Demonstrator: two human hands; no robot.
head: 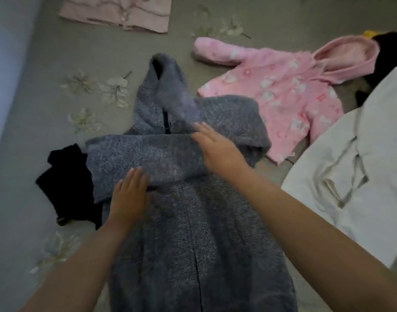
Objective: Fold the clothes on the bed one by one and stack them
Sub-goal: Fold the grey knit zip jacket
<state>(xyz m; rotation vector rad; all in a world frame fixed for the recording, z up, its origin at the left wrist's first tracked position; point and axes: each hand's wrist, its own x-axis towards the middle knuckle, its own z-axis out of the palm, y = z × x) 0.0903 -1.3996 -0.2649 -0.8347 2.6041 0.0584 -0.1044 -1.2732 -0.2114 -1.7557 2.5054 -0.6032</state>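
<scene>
A long grey knitted coat (193, 233) lies spread down the middle of the bed, with one sleeve (143, 158) folded across its chest and the other running up and away. My left hand (129, 197) lies flat with straight fingers on the lower edge of the folded sleeve. My right hand (215, 147) rests flat on the sleeve's right end, near the coat's collar. A pink hooded child's jacket (283, 93) lies unfolded to the right. A folded pink garment (118, 12) sits at the top left.
A black garment (67, 183) lies partly under the coat's left side. A large white garment (355, 167) covers the right side of the bed. Another black item (393, 46) sits at the top right. The grey floral bedsheet (85, 86) shows between the clothes.
</scene>
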